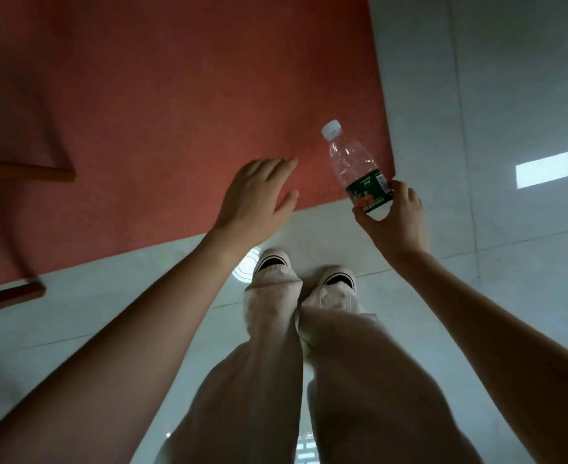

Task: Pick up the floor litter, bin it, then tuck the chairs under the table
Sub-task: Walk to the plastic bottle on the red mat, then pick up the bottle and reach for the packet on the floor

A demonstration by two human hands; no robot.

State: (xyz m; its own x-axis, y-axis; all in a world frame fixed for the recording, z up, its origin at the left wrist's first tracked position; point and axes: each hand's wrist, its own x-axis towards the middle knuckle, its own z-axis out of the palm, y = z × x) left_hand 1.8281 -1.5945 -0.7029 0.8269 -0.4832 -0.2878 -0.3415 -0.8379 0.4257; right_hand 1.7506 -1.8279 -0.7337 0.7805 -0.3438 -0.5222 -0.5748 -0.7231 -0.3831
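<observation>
At about nine o'clock, a wooden chair (pixel 18 142) stood on the red carpet (pixel 182 95), its frame blurred and only partly in view. Toward the centre, the left hand (pixel 256 195) hung over the carpet's near edge, fingers spread and loose, gripping nothing. Below it, at six o'clock, the person's pale trousers and white shoes (pixel 272 262) stood on the glossy tiled floor (pixel 493 95).

At roughly two o'clock from the shoes, the right hand (pixel 393 219) was closed around the base of a clear plastic bottle (pixel 354 162), its fingers pinching the green label end while the white cap pointed away, toward twelve o'clock. The bottle looked empty, above the carpet's corner, and appeared clear of the ground.

The step in hand seemed to be carrying this litter to a bin, which was not in view. A hold so low on a light bottle could let it tip, so wrapping the fingers further around the body would steady it. The free left hand could take any other litter, though none was visible here.
</observation>
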